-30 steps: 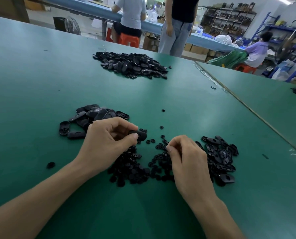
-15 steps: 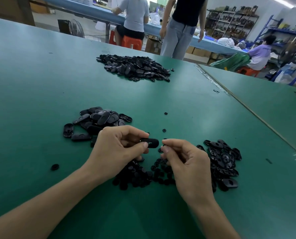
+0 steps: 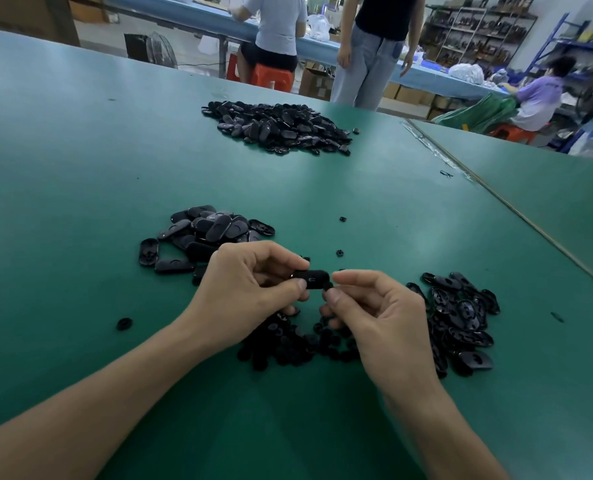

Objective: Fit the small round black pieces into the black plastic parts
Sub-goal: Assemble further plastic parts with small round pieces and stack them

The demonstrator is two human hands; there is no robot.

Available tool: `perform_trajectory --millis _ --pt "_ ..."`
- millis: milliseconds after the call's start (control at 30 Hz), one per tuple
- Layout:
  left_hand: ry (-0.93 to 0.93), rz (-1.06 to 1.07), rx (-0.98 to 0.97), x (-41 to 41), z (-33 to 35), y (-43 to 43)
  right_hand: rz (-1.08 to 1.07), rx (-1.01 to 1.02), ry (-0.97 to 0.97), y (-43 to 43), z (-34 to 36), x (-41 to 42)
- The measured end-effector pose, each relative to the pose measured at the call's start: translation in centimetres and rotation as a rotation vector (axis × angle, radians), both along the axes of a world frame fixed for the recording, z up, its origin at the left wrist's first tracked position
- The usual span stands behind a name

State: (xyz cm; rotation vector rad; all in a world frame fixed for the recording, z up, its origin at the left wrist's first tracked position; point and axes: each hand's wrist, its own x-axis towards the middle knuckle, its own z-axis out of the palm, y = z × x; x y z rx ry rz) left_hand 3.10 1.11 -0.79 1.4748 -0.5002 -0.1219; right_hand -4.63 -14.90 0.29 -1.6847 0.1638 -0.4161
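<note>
Mid-frame over my green counter [image 3: 80,168], my left hand [image 3: 243,292] pinches a black plastic part [image 3: 311,279] while my right hand [image 3: 385,317] pinches a small round black piece [image 3: 328,286] at its end, with people at a blue counter [image 3: 198,15] and shelves [image 3: 468,32] along the top.
</note>
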Motion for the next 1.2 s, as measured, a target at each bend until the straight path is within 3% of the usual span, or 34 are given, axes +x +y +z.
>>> perform_trajectory --millis 800,1067,1200 --pt "-0.054 -0.032 0.053 -0.3 0.5 0.0 0.01 -0.021 0.045 0.9 0.7 -0.3" --pt "0.039 -0.032 -0.03 -0.1 0.4 0.1 0.14 0.515 0.129 0.7 1.7 -0.3" --pt "0.041 -0.037 -0.027 0.0 0.3 0.1 0.162 0.598 0.15 0.4 1.8 -0.3"
